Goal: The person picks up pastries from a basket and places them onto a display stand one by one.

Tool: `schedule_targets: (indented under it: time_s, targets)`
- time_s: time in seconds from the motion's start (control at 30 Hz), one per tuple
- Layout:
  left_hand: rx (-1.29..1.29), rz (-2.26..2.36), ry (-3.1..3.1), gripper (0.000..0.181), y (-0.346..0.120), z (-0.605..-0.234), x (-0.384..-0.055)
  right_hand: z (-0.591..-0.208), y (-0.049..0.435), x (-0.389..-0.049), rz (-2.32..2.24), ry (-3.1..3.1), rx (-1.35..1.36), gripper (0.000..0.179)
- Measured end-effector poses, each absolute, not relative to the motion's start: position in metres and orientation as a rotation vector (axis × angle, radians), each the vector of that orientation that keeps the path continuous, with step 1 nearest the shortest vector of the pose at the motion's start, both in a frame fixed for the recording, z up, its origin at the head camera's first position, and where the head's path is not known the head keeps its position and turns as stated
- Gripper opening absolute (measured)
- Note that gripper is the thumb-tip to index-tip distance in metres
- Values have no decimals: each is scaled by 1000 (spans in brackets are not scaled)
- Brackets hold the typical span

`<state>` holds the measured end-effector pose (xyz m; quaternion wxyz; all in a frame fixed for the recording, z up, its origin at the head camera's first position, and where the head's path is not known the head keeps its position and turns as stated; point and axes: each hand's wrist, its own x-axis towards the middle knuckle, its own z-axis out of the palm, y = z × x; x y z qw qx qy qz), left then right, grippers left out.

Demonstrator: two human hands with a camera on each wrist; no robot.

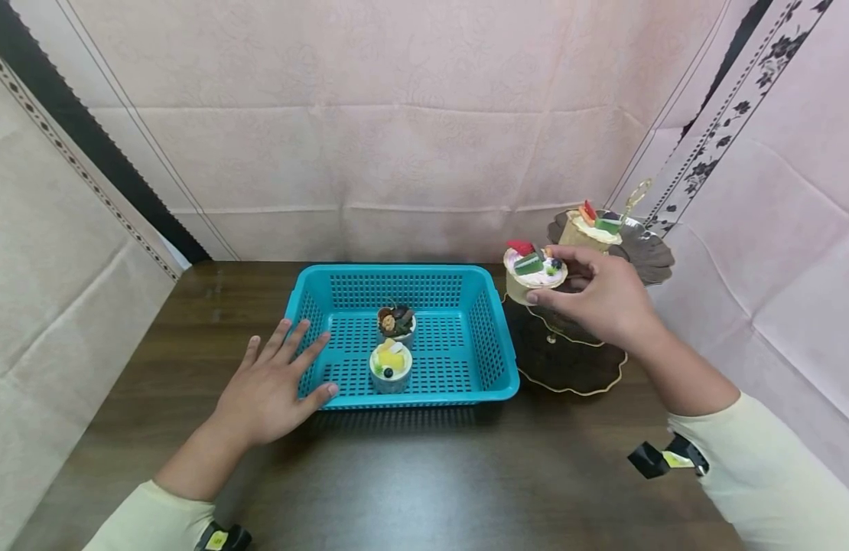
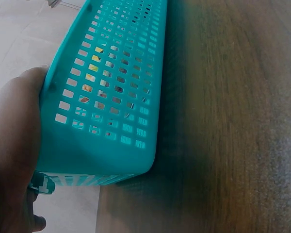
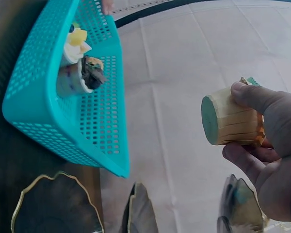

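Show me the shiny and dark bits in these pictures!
Head view: a pale shine on the table, shadow along the blue basket's near side; left wrist view: the left hand looks dim, dark shadow beside the basket; right wrist view: the table looks very dark at left.

Smooth plastic basket (image 1: 452,398), softly glossy wood-look table (image 1: 404,474)

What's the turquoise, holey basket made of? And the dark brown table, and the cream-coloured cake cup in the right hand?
Turquoise rectangular basket: most likely plastic; smooth, with neat rows of holes.
Dark brown table: wood or wood-look laminate; streaky grain, soft shine.
Cream-coloured round cake cup in the right hand: matte, perhaps paper or foam; fold-like lines mark its side, but I can't be sure.
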<state>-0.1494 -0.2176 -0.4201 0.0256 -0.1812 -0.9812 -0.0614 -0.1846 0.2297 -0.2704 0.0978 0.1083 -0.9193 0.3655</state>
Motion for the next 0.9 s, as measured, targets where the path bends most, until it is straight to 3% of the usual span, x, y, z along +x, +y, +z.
schedule_targets:
  time_s: [0.9]
  targets:
    - [-553, -187, -3036, 88, -217, -421, -150, -248, 281, -172, 1139, -2722, 174, 71]
